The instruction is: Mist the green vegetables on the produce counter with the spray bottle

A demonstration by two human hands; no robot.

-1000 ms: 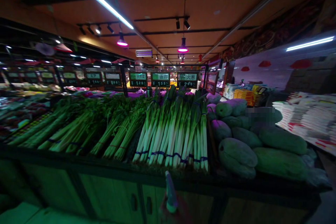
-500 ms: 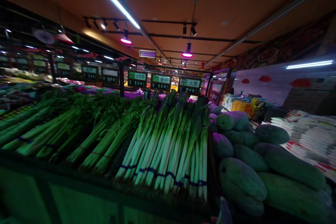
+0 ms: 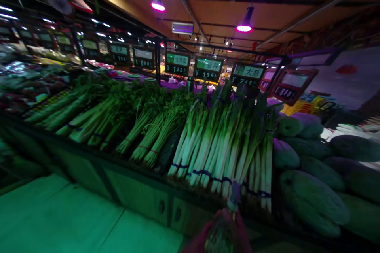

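My right hand (image 3: 204,238), as far as I can tell, comes in at the bottom centre, dim, reddish and smeared by motion. It seems to close round a roundish dark yellowish thing (image 3: 219,234) whose kind I cannot make out. A narrow purple-grey tip (image 3: 234,194) sticks up just beyond, in front of the leeks' root ends. The long white-stemmed leeks (image 3: 218,150) lie side by side on the stand, bundled with purple bands. Whether the tip touches them is unclear. My left hand is not in view.
Celery bunches (image 3: 151,138) lie left of the leeks. Large winter melons (image 3: 314,199) are heaped on the right. Price signs (image 3: 208,69) stand behind the produce. Below runs the stand's panelled front (image 3: 136,191), with pale floor (image 3: 74,213) at lower left.
The view has tilted down and turned right, so the floor now shows and the produce sits further left or higher in places. More of the right hand and the tip has come in.
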